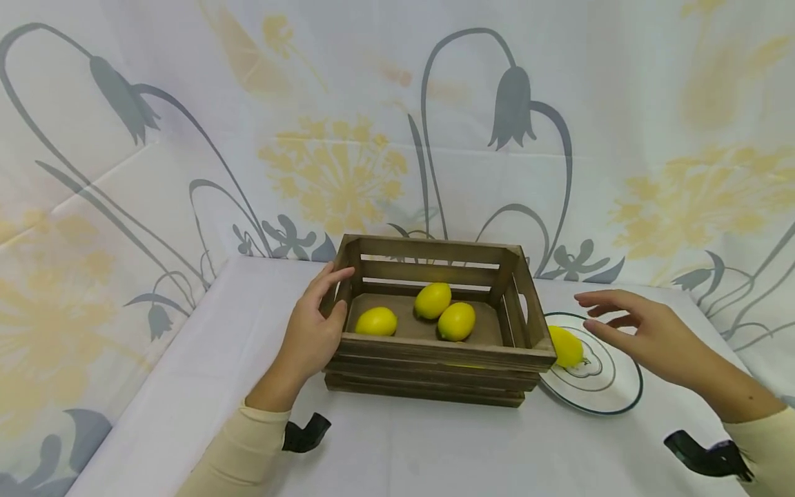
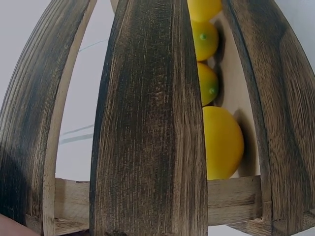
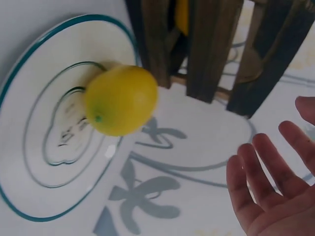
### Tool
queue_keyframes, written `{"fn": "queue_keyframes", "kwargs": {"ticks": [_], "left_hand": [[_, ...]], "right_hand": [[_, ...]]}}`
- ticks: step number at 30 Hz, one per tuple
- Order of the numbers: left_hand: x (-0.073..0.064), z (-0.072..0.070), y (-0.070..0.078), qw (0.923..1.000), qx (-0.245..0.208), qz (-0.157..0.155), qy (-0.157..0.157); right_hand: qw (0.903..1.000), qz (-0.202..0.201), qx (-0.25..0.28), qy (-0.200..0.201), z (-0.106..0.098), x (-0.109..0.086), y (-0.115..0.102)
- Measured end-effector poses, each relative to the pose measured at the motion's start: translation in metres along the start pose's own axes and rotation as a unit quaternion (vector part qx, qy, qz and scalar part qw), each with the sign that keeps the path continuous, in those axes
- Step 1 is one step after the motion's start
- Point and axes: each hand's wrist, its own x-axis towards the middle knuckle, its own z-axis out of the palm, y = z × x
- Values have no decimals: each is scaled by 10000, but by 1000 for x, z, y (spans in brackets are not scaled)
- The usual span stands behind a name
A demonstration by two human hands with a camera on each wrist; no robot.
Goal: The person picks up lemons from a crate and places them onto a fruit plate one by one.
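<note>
A brown slatted wooden crate stands on the white cloth. Three yellow lemons lie inside; through the slats in the left wrist view I see lemons in a row. At the crate's left end my left hand grips the rim, fingers over the top edge and thumb toward the front corner. Another lemon rests on a white plate with a green rim, close beside the crate's right end. My right hand hovers by the plate's right side, fingers loosely bent and holding nothing.
A white cloth covers the table. Behind and at the sides hangs a pale curtain printed with grey and yellow flowers. Black straps show at both wrists, over beige sleeves.
</note>
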Motion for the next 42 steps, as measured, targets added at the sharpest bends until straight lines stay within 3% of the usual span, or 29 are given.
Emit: {"fn": "queue_keyframes", "kwargs": {"ticks": [5,10,14,18,22,28,36,42], "left_hand": [[-1,1,1,9999,-45,-20,126],[-4,0,1,9989,-15,0,472],[-5,2,-2,9961,-61,257,840],[-5,2,-6,9922,-432,485,1061],[-6,5,-9,9881,-890,418,1183],[-6,12,-12,9739,-1436,762,1586],[-7,16,-11,9706,-1410,993,1680],[-9,19,-17,9662,-1236,1418,1763]], "right_hand": [[9998,56,62,167,-8,7,-24],[9990,-421,46,114,-12,16,-44],[9973,-711,156,85,-11,25,-58],[9966,-806,179,-16,-9,35,-66],[9957,-904,185,-97,-7,43,-71],[9935,-1122,151,-119,-10,57,-79],[9912,-1254,356,-225,-9,75,-89],[9895,-1386,222,-345,-9,96,-96]]}}
